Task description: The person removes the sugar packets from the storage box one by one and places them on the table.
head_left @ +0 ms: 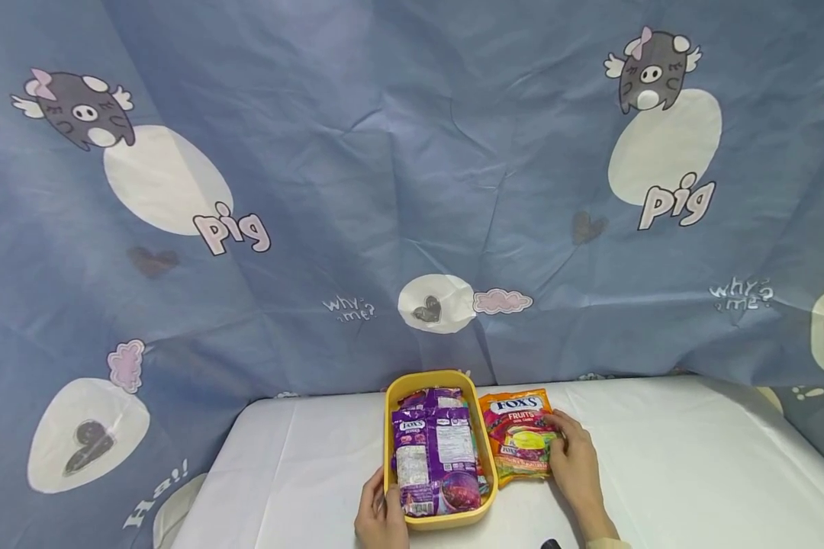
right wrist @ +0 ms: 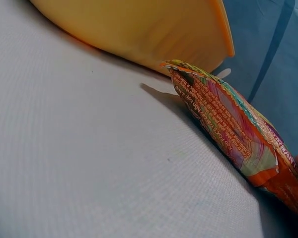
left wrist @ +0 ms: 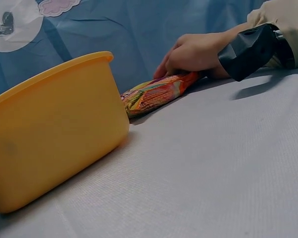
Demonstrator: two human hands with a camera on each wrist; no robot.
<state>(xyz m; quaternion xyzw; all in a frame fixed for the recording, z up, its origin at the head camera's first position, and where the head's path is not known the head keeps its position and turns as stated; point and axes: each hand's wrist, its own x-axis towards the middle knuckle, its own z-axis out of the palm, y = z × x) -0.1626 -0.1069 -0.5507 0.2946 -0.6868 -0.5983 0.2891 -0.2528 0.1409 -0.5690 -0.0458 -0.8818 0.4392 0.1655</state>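
A yellow plastic basket [head_left: 435, 523] with rounded corners stands on the white table, holding purple candy bags [head_left: 426, 457] marked FOX'S, stacked inside. My left hand [head_left: 382, 515] grips its near left rim, with the thumb at the rim. Just right of the basket lies an orange FOX'S fruits candy bag [head_left: 519, 436], apart from the purple ones. My right hand [head_left: 577, 461] holds that bag by its right edge, fingers over the top. In the right wrist view the orange bag [right wrist: 228, 124] has its near end slightly off the cloth, close to the basket wall [right wrist: 139, 34].
A white cloth [head_left: 687, 457] covers the table. Behind it hangs a blue curtain [head_left: 316, 191] printed with pigs and hearts. A small black object [head_left: 551, 544] shows at the near edge. A black device [left wrist: 251, 52] sits on the right wrist.
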